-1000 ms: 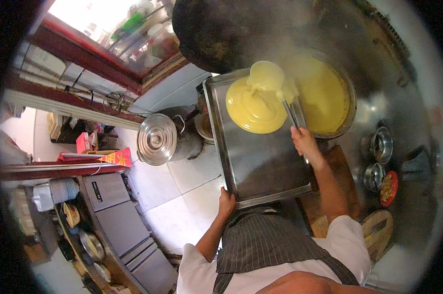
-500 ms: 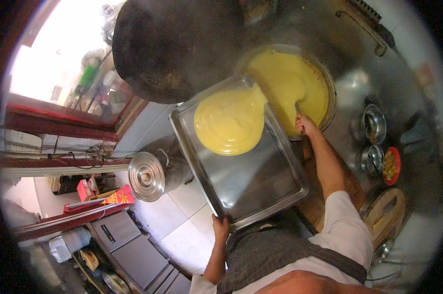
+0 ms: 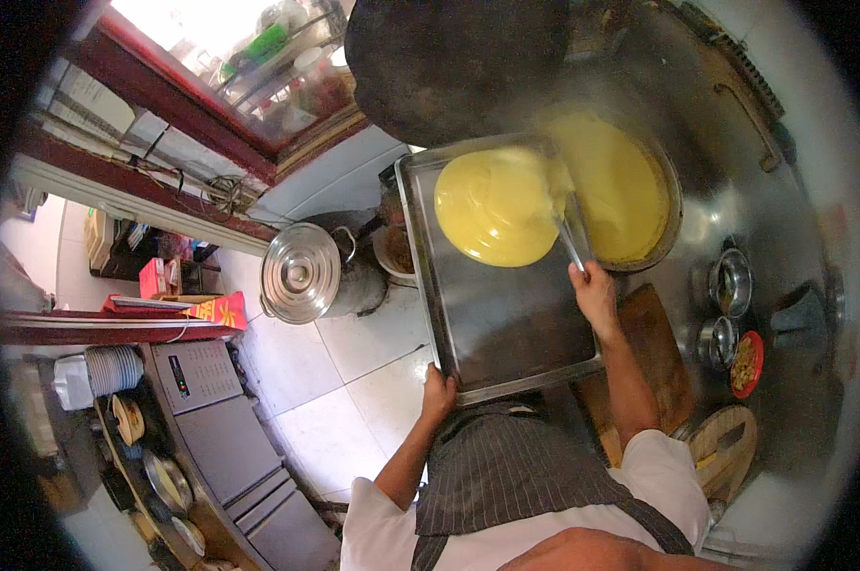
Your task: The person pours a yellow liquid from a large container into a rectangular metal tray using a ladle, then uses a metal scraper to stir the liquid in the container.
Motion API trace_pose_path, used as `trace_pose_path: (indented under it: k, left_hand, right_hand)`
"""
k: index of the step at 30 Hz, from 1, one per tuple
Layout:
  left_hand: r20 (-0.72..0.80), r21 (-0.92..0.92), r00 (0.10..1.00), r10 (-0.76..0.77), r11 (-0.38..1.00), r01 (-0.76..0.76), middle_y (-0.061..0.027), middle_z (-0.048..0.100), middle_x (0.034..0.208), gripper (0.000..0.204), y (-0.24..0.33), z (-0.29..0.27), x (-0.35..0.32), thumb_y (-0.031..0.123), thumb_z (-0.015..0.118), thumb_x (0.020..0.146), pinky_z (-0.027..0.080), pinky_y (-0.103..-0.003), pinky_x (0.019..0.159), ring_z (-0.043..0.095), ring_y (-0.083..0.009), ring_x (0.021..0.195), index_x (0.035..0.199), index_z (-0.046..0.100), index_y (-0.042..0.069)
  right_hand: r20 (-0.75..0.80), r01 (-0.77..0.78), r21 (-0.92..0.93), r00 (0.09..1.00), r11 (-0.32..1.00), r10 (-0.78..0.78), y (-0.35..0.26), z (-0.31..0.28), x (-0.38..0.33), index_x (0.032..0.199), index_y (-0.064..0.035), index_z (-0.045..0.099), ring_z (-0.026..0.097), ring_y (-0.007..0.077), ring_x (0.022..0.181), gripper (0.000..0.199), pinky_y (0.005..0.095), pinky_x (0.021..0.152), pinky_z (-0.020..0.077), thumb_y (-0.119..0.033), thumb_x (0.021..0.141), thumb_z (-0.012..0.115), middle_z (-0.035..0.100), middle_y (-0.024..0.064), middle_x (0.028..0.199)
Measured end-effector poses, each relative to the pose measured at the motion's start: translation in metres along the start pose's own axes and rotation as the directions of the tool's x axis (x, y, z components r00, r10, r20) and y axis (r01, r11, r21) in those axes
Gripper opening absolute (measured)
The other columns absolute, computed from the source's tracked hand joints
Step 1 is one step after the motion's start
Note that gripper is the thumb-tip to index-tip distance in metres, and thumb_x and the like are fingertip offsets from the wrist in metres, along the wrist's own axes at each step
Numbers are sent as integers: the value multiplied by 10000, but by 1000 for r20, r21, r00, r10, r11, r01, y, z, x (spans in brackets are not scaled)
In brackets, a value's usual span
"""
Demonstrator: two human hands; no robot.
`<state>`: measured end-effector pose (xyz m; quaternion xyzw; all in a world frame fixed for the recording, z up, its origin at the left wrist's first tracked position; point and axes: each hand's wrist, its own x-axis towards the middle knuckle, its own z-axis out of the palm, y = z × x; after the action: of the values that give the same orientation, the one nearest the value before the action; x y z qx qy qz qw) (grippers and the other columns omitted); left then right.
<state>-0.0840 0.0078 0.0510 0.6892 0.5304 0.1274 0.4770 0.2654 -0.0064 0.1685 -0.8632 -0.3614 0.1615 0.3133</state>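
Observation:
A rectangular metal tray (image 3: 516, 328) lies tilted across the middle, its far right edge over a wide round pan (image 3: 678, 214). Thick yellow batter (image 3: 487, 214) makes a smooth pool at the tray's far end. More of this yellow mass (image 3: 630, 190) fills the pan under steam. With its fingers closed, my left hand (image 3: 439, 394) grips the tray's near left corner. My right hand (image 3: 595, 297) is wrapped round the metal handle of a ladle (image 3: 571, 233). The ladle's head, blurred and coated in yellow, is at the tray's far right edge.
Beyond the tray looms a large dark round lid (image 3: 449, 71). A lidded steel pot (image 3: 300, 273) stands at left on the tiled floor. Small metal bowls (image 3: 732, 283), a red bowl of yellowish pieces (image 3: 748, 365) and a round wooden board (image 3: 721, 445) sit at right.
My right hand has brought the ladle from inside the pan back to the tray's edge. The batter's pool now looks blurred near the ladle. My left hand keeps its corner grip.

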Motion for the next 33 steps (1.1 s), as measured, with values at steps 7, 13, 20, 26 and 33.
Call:
trace_pose_path:
  k: [7,13,20,26,33]
  left_hand:
    - [57,9,994,-98,995,98,-236,511,734,308,2,1,5,34,456,767,418,-446,653,523,-438,728,1018,315,-75]
    - [16,-35,993,-118,992,119,-252,528,756,363,20,-4,3,39,472,765,431,-442,668,550,-422,755,1075,309,-59]
    - [-1,-176,996,-86,981,84,-210,540,909,364,-5,23,3,36,489,766,422,-362,773,549,-320,862,1085,326,-31]
    - [13,-335,995,-104,936,102,-190,534,906,351,-5,28,-2,35,508,780,425,-350,768,539,-276,877,1073,328,-38]
    - [52,-254,999,10,967,4,-192,531,937,428,-18,24,5,101,577,790,435,-341,751,539,-258,870,1099,319,-44]
  right_hand:
    - [-36,36,31,999,999,-35,-19,8,12,779,38,507,526,410,614,379,465,551,396,-333,859,507,537,229,646]
    - [533,-458,625,842,632,83,46,-64,66,720,-115,457,374,83,328,315,233,304,321,-371,901,438,412,-18,473]
    - [-241,-382,-505,923,774,299,311,-37,175,739,-18,494,477,191,490,318,360,429,392,-296,889,455,489,73,597]
    - [724,-722,682,644,-118,246,222,24,157,721,-104,447,321,105,358,252,269,317,297,-295,883,474,353,-13,477]
    - [336,-434,576,898,693,284,33,-47,31,701,-105,407,304,92,324,318,259,301,277,-357,885,470,341,-30,471]
